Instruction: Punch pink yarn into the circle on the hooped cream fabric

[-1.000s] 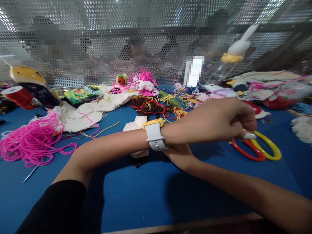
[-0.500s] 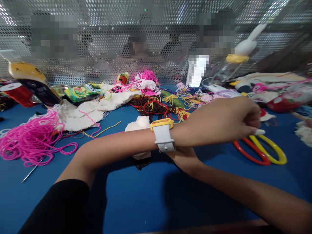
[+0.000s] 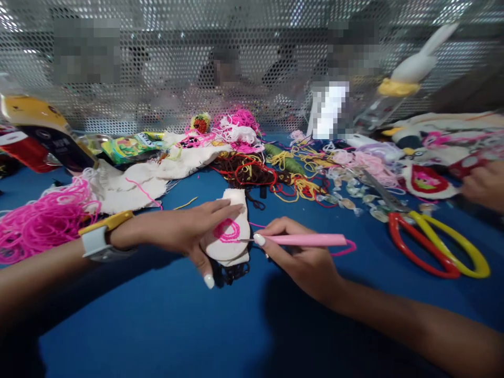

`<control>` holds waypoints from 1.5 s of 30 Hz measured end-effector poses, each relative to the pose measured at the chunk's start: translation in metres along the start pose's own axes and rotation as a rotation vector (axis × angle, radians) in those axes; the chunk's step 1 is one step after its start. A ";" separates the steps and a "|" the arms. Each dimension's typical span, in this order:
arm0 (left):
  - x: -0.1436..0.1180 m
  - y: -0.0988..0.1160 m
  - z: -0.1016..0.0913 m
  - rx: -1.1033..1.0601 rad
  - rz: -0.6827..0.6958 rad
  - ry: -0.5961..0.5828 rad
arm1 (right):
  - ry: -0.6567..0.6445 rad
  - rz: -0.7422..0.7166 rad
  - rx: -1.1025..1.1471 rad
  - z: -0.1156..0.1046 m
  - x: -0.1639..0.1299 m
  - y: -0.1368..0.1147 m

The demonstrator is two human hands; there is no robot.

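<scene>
My left hand [image 3: 185, 231] rests on a small white cloth piece [image 3: 232, 245] stitched with a pink yarn ring, fingers on top and thumb under its near edge, holding it on the blue table [image 3: 165, 325]. My right hand [image 3: 299, 257] grips a pink punch needle [image 3: 303, 240] whose metal tip touches the cloth at the pink ring. A pink yarn strand trails from the needle's back end. A white watch with a yellow case [image 3: 98, 239] is on my left wrist.
Red and yellow scissors [image 3: 437, 247] lie at the right. A pink yarn heap [image 3: 39, 223] sits left, white fabric [image 3: 134, 181] behind it, tangled coloured yarns [image 3: 271, 173] at the middle back. Another person's hand [image 3: 484, 186] is at the right edge. A perforated metal screen [image 3: 177, 63] closes the back.
My left arm, crossed over to the right near the scissors, has swung back left onto the cloth piece. My right hand and the pink needle, hidden before, now show.
</scene>
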State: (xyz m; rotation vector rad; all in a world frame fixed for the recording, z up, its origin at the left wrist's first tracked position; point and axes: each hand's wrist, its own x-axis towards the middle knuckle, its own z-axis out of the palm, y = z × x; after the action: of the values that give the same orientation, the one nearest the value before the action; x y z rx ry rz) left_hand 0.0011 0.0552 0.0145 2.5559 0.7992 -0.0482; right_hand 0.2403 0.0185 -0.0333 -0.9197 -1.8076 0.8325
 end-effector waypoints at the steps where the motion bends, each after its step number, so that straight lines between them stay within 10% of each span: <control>1: -0.004 -0.002 0.008 0.002 0.009 0.023 | -0.005 -0.025 -0.007 0.000 0.000 0.001; 15: -0.006 0.000 0.048 0.049 0.073 0.527 | -0.050 -0.341 -0.195 -0.008 -0.004 -0.017; 45: -0.012 0.015 0.046 0.260 0.082 0.552 | -0.104 -0.472 -0.268 -0.010 -0.006 -0.025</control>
State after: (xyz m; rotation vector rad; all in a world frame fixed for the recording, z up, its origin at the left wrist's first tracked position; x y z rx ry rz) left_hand 0.0044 0.0178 -0.0189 2.8849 0.9273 0.6446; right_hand 0.2451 0.0023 -0.0121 -0.5769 -2.1463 0.3506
